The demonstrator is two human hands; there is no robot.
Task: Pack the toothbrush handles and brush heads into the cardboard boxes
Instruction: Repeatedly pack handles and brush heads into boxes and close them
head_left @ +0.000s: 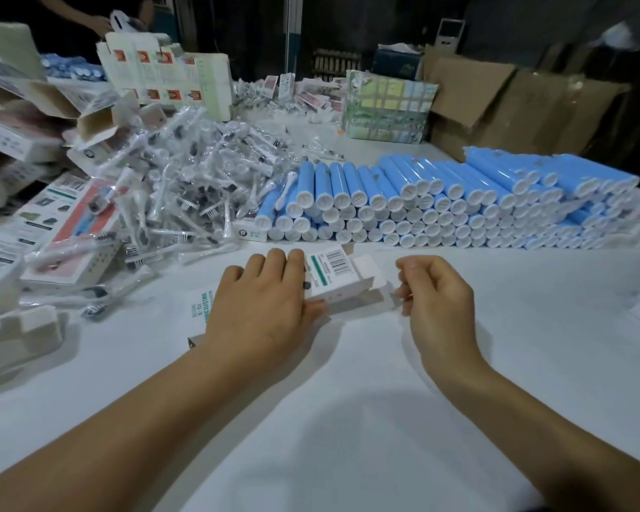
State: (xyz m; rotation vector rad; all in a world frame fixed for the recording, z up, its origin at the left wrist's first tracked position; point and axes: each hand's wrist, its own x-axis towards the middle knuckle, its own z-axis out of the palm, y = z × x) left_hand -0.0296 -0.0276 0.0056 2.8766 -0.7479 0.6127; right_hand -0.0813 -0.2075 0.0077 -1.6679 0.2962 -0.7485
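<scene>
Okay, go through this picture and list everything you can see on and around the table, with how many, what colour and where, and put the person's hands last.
Toothbrush handles: too many to count, blue with white end caps, stacked in rows, centre to right.
Brush heads: a large heap, white in clear wrappers, left of the handles.
Cardboard box: one, white with barcode, end flap open, between the hands.
Flat printed boxes: several, white and pink, far left.
Upright cartons: a cluster, white with red marks, back left.
Patterned box: one, green and white, back centre.
Brown cartons: several, back right.
Table: one, white cover.
Another person: partly seen, top left.
Left hand: grip on the cardboard box.
Right hand: fingers curled at the box's open end; whether it pinches the flap is unclear.
</scene>
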